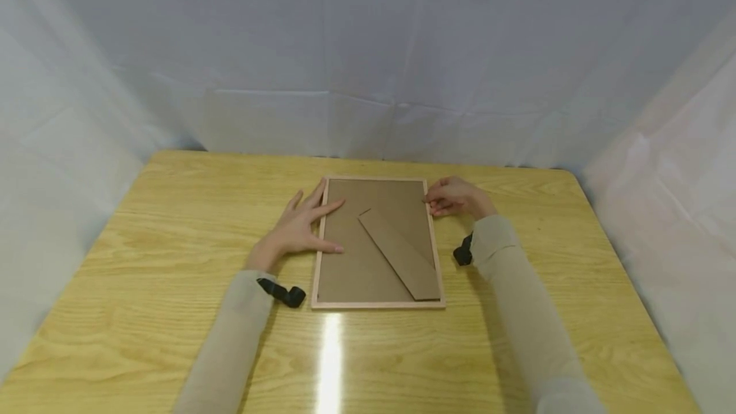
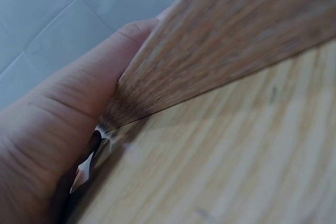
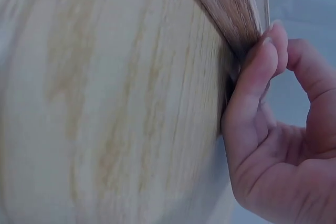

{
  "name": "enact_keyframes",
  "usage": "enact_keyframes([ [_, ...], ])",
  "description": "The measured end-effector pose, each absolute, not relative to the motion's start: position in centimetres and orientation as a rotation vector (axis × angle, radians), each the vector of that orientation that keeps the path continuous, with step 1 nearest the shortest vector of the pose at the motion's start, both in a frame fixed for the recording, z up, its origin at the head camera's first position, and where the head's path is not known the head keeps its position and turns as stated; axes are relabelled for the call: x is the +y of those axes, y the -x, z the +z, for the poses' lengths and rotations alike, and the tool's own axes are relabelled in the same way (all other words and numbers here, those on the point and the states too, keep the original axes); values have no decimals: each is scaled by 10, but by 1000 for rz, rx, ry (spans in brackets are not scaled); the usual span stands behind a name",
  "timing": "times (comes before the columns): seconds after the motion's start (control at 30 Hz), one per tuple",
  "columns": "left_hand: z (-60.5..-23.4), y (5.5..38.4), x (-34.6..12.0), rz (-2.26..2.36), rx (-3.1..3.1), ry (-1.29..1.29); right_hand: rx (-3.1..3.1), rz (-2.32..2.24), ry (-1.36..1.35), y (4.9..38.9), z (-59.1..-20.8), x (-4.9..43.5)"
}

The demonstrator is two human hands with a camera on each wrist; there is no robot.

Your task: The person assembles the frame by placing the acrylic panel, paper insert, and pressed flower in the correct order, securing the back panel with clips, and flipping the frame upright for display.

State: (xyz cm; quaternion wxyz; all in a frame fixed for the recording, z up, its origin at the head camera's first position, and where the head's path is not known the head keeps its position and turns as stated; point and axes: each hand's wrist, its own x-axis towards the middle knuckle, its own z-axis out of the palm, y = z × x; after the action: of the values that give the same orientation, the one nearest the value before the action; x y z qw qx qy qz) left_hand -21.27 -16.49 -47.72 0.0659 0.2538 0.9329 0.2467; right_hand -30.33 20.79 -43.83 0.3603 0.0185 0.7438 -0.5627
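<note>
right hand (image 1: 454, 197) is pinching at the rim of a picture frame (image 1: 376, 305)

the right fingers are curling in, tips together on the frame's right rim near its far corner; whether they are also holding some small fastening is too small to tell. the left hand (image 1: 296, 229) is spreading over the left rim, fingers apart and fairly straight, thumb and a finger resting on the brown backing board (image 1: 351, 276), clamping nothing. the frame is lying flat, back side up, on the wooden table (image 1: 144, 273), near the far edge and about midway between the far corners. its easel stand (image 1: 402, 256) is slanting across the board toward the frame's near right corner.

the frame could end up swivelling on the tabletop if the right fingers are tugging harder than the left hand is bracing. the cardboard-like stand could be creasing if a palm or the right sleeve (image 1: 523, 299) is bearing down on it.

a black wrist camera (image 1: 295, 297) is jutting from the left sleeve (image 1: 224, 344); its dangling bulk could be knocking the frame's near left corner. beyond the far edge, white sheeting (image 1: 374, 37) is hanging.
</note>
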Motion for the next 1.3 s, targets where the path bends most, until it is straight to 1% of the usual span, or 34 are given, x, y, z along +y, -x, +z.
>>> enact_keyframes([
  [0.4,-478,212,-166,733,2812,-762,1975,-1464,-137,296,-436,201],
  [0.5,-478,213,-166,727,2821,-769,1970,-1476,-113,296,-436,201],
  [0.83,-478,214,-167,743,2834,-750,2106,-1418,168,289,-424,208],
  [0.97,-480,215,-168,742,2840,-749,2177,-1421,315,280,-420,213],
  [1.07,-481,216,-169,744,2838,-750,2230,-1340,417,271,-420,217],
  [1.3,-482,218,-169,749,2848,-765,2127,-1192,614,250,-427,223],
])
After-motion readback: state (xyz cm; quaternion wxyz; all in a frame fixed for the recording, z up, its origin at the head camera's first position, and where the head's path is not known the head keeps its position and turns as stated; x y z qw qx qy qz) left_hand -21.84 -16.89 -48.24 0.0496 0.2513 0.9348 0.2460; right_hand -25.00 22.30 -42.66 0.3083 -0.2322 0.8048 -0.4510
